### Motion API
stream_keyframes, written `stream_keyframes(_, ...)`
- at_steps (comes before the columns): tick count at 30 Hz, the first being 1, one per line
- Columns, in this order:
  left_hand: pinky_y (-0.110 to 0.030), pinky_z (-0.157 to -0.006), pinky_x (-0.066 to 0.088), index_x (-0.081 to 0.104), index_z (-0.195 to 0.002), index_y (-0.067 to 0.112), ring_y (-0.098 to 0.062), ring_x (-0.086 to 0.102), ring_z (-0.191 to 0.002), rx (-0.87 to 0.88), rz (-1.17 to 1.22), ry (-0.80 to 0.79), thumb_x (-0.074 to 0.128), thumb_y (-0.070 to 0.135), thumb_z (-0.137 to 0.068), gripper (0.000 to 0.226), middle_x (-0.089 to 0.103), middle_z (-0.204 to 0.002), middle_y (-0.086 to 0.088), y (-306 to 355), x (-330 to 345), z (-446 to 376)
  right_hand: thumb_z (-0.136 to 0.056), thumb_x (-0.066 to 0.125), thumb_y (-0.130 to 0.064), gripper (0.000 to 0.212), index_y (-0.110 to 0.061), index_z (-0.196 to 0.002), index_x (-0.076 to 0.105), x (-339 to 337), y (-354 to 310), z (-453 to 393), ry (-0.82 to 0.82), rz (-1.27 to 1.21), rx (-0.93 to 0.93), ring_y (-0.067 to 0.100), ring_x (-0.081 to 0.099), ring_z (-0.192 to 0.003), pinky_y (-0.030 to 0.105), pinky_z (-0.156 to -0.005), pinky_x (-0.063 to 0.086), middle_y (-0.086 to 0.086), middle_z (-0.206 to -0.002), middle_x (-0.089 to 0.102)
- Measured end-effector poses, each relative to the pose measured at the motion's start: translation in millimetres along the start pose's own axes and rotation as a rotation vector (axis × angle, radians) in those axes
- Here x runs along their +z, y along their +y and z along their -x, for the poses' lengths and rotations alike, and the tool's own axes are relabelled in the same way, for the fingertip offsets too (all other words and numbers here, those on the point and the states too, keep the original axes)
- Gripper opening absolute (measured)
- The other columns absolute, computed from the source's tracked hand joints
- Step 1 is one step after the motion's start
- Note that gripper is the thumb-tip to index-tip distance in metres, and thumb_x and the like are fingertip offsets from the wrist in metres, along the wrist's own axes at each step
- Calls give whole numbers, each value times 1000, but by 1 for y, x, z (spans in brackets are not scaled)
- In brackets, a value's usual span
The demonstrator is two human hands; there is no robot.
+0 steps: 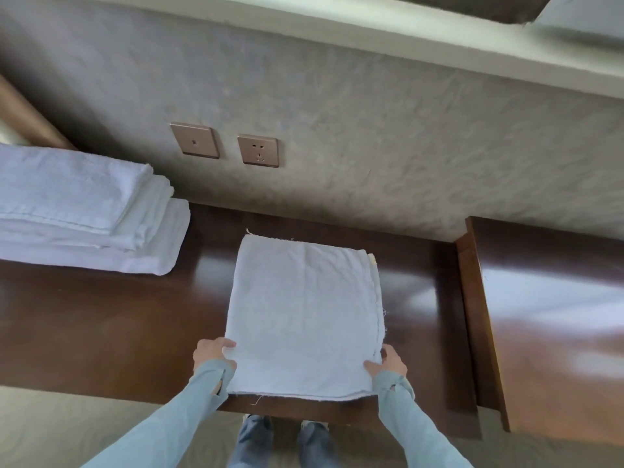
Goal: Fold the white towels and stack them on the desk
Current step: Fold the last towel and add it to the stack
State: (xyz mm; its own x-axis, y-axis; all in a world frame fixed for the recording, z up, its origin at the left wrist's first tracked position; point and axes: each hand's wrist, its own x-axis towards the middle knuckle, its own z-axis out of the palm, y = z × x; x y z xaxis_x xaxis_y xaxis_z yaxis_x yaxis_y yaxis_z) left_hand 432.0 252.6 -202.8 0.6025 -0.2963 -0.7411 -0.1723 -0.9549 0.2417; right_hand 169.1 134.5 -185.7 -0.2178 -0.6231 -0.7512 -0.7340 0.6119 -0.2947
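Observation:
A folded white towel (304, 315) lies flat on the dark wooden desk (118, 325), its near edge at the desk's front edge. My left hand (211, 349) grips the towel's near left side, thumb on top. My right hand (388, 361) grips the near right side, thumb on the cloth. A stack of folded white towels (84, 211) sits at the desk's far left against the wall.
A taller wooden cabinet (547, 315) adjoins the desk on the right. Two wall plates, a switch (195, 140) and a socket (258, 151), sit on the textured wall behind. Bare desk surface lies between the stack and the towel. My feet show below the desk edge.

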Motion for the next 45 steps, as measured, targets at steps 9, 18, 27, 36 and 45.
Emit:
stream_keyframes(9,-39,-86,48,55,-111,19,-27,61,-97,-97,1004,-545,53,39,-91,29,63,-108,-10,70,-9,-4,-83,60,-5,58,-19,-138,45,67,-101,44,-341,-176,-495,18,47,-126,24,-104,38,-1,-136,51)
stream_keyframes(18,-38,-92,46,56,-117,7,-32,57,-101,-248,797,-414,65,50,-81,56,61,-107,-14,65,-32,-68,-90,60,-21,60,-30,-142,31,148,-99,73,-490,170,-518,10,49,-101,20,-101,40,-8,-110,48)
stream_keyframes(27,-34,-86,47,52,-127,3,-30,59,-95,-125,757,-289,72,35,-79,61,61,-109,-14,105,-29,-91,-92,51,-29,61,-25,-145,23,157,-65,65,-503,435,-453,19,35,-136,29,-113,29,-4,-148,33)
stream_keyframes(36,-38,-102,42,47,-136,14,-29,56,-113,82,721,-240,67,18,-85,55,55,-130,-9,142,-44,-121,-88,49,-24,22,-29,-108,41,150,-59,89,-226,287,-693,4,44,-83,-2,-75,32,-11,-116,37)
stream_keyframes(45,-25,-95,43,54,-128,6,-25,58,-116,275,424,9,63,0,-83,46,61,-127,-8,131,-43,-139,-88,48,2,44,-11,-128,36,184,-55,76,-485,655,-875,28,35,-121,36,-100,41,12,-131,36)
